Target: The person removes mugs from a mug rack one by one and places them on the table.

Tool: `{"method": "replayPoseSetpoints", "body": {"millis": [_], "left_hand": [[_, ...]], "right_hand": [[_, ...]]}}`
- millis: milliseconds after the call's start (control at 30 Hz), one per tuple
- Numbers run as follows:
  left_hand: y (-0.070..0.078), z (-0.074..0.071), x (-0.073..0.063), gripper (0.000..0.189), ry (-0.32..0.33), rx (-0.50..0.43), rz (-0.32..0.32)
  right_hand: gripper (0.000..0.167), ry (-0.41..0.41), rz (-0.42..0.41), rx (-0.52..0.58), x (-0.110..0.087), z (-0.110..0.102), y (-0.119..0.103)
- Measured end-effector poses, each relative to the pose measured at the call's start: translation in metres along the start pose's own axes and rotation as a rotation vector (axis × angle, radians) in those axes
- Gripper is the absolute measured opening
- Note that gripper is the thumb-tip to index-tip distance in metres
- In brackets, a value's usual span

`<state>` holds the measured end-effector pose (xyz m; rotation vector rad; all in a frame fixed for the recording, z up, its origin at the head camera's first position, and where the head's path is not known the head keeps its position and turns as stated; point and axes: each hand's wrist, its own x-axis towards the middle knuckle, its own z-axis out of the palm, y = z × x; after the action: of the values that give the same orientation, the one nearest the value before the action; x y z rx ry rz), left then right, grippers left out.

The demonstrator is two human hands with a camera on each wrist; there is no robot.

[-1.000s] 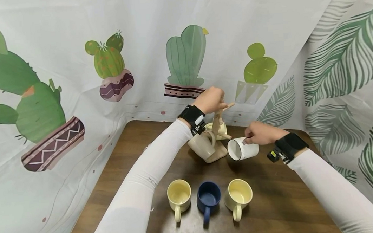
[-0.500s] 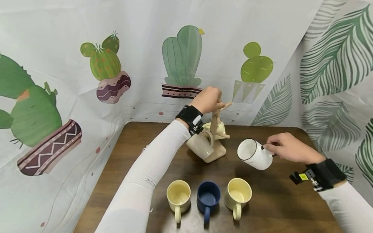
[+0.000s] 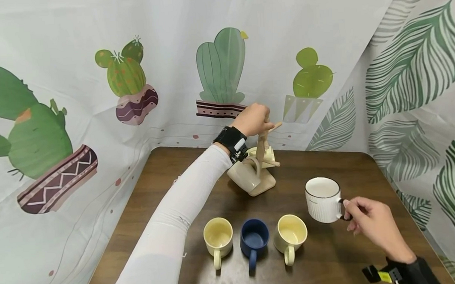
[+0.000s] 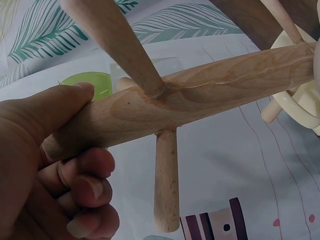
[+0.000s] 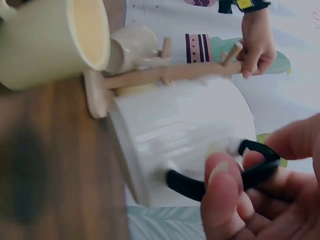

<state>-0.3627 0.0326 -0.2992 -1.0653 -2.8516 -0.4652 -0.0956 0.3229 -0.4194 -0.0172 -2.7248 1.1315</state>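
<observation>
My left hand [image 3: 254,120] grips the top of a wooden mug tree [image 4: 215,80], thumb on one side and curled fingers on the other in the left wrist view. A beige mug [image 3: 244,175] hangs tilted on the rack's lower left, and a pale yellow mug [image 3: 267,155] hangs behind the post, partly hidden. At the right, my right hand [image 3: 374,222] pinches the black handle [image 5: 187,185] of a white ribbed mug [image 3: 323,205] with a dark rim. That mug is upright, and the head view does not settle whether its base touches the table.
Along the front of the brown table [image 3: 146,206] stand a yellow mug [image 3: 218,237], a dark blue mug [image 3: 254,239] and another yellow mug [image 3: 290,235], handles toward me. A cactus-print cloth [image 3: 169,55] hangs behind the table.
My right hand has carried the white mug away from the rack, rightward and toward me, turning it from lying sideways to upright. The left hand keeps its hold on the rack's top.
</observation>
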Motion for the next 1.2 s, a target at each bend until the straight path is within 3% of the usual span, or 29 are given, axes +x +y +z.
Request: {"method": "replayPoseSetpoints", "body": {"millis": [133,267,400,667,933,1200], "left_hand": [[0.001,0.0,0.001,0.028,-0.001,-0.003,-0.001],[0.0,0.003,0.002,0.027,-0.003,-0.005,0.002],[-0.002,0.004,0.002,0.027,0.0,0.007,0.011],[-0.006,0.006,0.003,0.029,0.024,-0.004,0.017],[-0.008,0.008,0.002,0.029,0.035,-0.02,0.02],[-0.004,0.005,0.003,0.03,0.038,-0.016,0.02]], "right_hand": [[0.036,0.127,0.104,0.089,-0.03,0.018,0.007],[0.038,0.207,0.234,0.248,-0.054,0.036,0.01],[0.034,0.299,0.288,0.358,-0.071,0.055,0.009],[0.031,0.462,0.313,0.519,-0.084,0.085,0.003],[0.025,0.522,0.347,0.671,-0.092,0.104,0.012],[0.021,0.556,0.358,0.715,-0.096,0.115,0.019]]}}
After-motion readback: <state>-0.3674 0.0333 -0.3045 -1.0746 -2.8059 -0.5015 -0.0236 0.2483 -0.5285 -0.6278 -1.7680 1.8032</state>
